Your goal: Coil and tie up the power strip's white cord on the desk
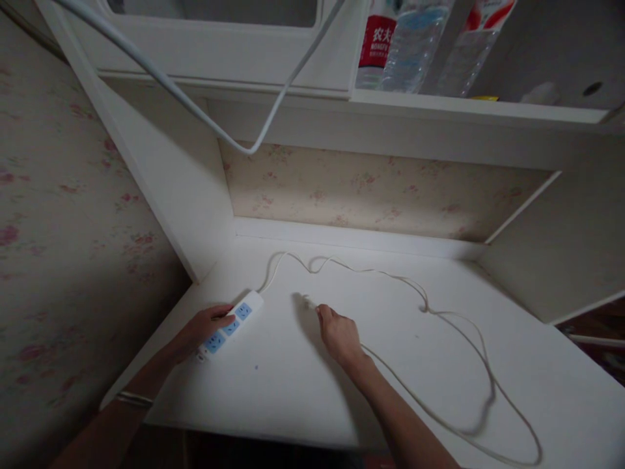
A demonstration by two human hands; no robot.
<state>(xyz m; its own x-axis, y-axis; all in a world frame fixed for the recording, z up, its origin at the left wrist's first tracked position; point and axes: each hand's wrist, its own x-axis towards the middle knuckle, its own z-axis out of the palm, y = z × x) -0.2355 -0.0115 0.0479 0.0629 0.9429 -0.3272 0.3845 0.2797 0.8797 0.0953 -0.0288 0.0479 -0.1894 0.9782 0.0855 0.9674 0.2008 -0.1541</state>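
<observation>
A white power strip (252, 299) with blue socket faces lies slantwise on the left of the white desktop. My left hand (208, 327) grips it across the middle, fingers on top. From its far end a thin white cord (374, 270) runs wavy along the back, loops round at the right and returns to my right hand (339, 332). That hand is closed on the plug (307, 301) at the cord's end, slightly above the desktop, with the plug's tip pointing left. The fingers hide part of the plug.
Overhead, a thick white cable (250, 150) hangs in a V in front of the cabinet (219, 52). Several plastic bottles (415, 45) stand on the upper right shelf (469, 107). Side panels close in the desk (293, 397) left and right; flowered wallpaper (342, 189) shows behind.
</observation>
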